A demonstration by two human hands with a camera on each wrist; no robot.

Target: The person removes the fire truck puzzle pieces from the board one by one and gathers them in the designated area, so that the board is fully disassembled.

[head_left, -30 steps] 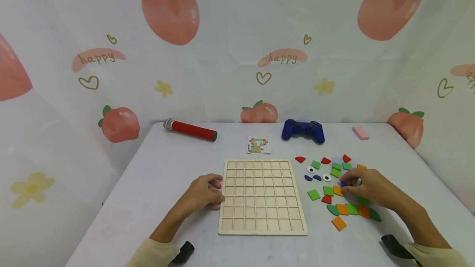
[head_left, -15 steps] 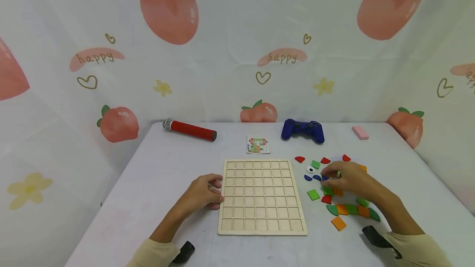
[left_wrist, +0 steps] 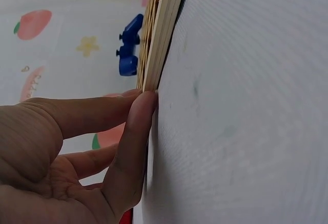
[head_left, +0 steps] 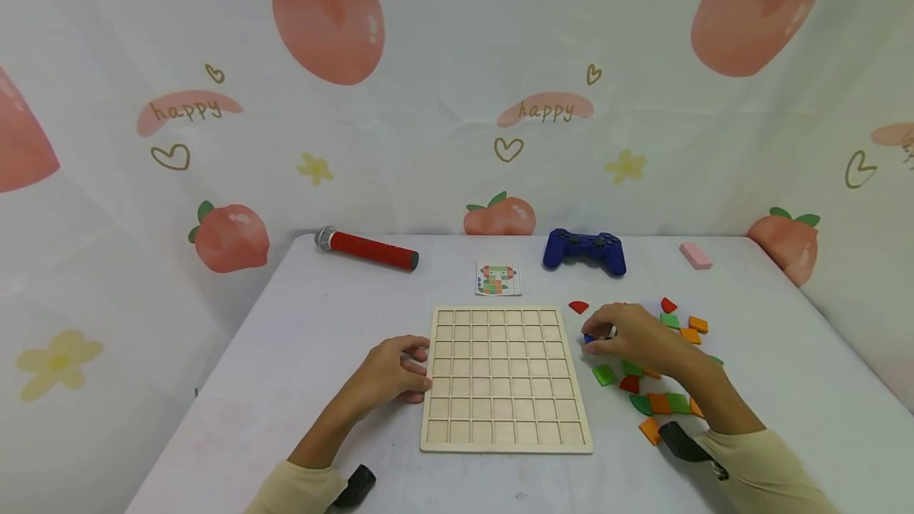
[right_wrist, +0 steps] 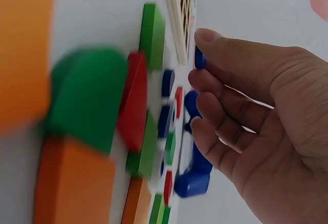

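Cream sleeves (head_left: 296, 489) lay nearest, coming in from about seven and four o'clock, taking the middle of a wooden board (head_left: 504, 381) as the clock's centre. At four o'clock sat an orange tile (head_left: 648, 430), and just past it ran a row of green and orange pieces (head_left: 659, 404). Flat on the white table (head_left: 336, 339), the board was a shallow tray of square compartments, bare wood showing in them. At nine o'clock the left hand (head_left: 393, 370) was half curled, thumb and a finger pinching the board's edge. Toward three o'clock lay scattered tiles (head_left: 604, 374), and above them, nearer two, was the right hand (head_left: 631, 335), thumb and forefinger pinching a small blue piece (right_wrist: 199, 57), the other fingers loosely bent; that piece was just beside the board's right edge. Farther off, a red wedge (head_left: 578, 307) lay at one o'clock, a picture card (head_left: 498, 278) at twelve, a blue game controller (head_left: 584, 252) at one, a pink block (head_left: 695, 255) at two and a red microphone (head_left: 367, 251) toward eleven, before a peach-printed backdrop (head_left: 428, 149).
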